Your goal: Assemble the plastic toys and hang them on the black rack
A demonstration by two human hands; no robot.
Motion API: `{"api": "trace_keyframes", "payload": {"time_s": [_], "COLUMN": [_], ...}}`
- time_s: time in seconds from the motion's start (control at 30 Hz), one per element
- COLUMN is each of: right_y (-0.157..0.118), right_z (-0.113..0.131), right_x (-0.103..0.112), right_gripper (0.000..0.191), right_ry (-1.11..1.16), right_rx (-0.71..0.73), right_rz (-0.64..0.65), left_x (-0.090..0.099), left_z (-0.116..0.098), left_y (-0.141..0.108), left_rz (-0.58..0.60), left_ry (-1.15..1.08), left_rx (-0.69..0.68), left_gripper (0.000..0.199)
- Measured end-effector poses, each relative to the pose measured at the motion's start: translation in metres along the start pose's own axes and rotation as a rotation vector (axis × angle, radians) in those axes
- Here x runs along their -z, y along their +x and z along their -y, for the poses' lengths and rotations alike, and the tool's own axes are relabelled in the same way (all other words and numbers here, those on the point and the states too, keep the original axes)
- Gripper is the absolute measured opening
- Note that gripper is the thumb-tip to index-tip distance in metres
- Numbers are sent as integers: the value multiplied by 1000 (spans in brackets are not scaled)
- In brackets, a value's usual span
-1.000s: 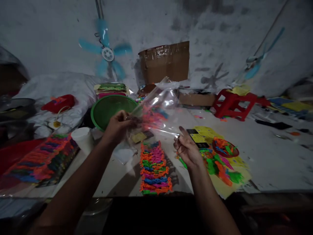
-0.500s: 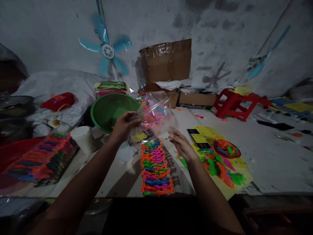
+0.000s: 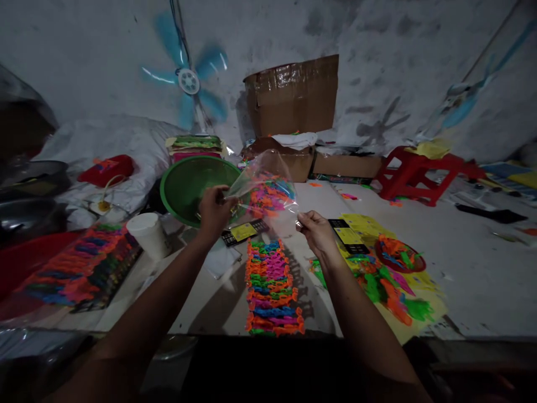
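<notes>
A clear plastic bag (image 3: 268,173) is stretched between my two hands above the table. My left hand (image 3: 215,210) pinches its left edge in front of the green basin. My right hand (image 3: 314,226) is closed on its right corner, thumb against the fingers. Through the clear film shows a heap of small orange, pink and blue plastic pieces (image 3: 268,196). Below the bag, a long row of colourful plastic pieces (image 3: 274,288) lies packed side by side on the table. A black and yellow card (image 3: 244,231) lies just behind the row, near my left hand.
Left are a green basin (image 3: 184,187), a white cup (image 3: 147,235) and a bagged stack of colourful pieces (image 3: 79,266). Right are yellow cards (image 3: 367,228), a small red basket (image 3: 419,263) of pieces and a red stool (image 3: 413,173). A fan (image 3: 188,82) spins at the back.
My right hand has gone from loosely spread fingers to gripping the bag's right corner. The bag is now pulled wider between both hands. The view has shifted slightly.
</notes>
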State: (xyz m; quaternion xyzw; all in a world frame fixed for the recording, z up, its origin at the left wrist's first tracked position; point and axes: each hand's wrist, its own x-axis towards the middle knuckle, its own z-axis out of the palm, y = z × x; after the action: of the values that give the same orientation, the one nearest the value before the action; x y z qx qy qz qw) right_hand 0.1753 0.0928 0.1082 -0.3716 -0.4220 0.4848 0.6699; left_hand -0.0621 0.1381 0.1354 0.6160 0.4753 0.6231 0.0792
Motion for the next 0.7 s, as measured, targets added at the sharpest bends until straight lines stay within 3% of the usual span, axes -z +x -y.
{"api": "trace_keyframes", "payload": {"time_s": [0.2, 0.37, 0.43, 0.5, 0.6, 0.7], "right_y": [1, -4, -6, -8, -10, -9], "right_z": [0, 19, 33, 49, 69, 89], "right_x": [2, 10, 18, 27, 34, 32], "right_gripper": [33, 20, 14, 8, 5, 8], "right_ry": [55, 205, 267, 296, 298, 272], "right_rx": [7, -63, -6, 73, 178, 274], "right_rz": [52, 141, 162, 165, 153, 131], "left_x": [-6, -1, 0, -1, -9, -20], "left_z": [-12, -15, -5, 8, 19, 12], "left_y": [-11, -7, -3, -1, -6, -17], "left_rz": [27, 24, 47, 154, 489, 752], "left_ry": [154, 90, -4, -160, -515, -823], "left_rx": [-177, -162, -3, 306, 813, 1032], "left_gripper": [29, 32, 34, 33, 38, 42]}}
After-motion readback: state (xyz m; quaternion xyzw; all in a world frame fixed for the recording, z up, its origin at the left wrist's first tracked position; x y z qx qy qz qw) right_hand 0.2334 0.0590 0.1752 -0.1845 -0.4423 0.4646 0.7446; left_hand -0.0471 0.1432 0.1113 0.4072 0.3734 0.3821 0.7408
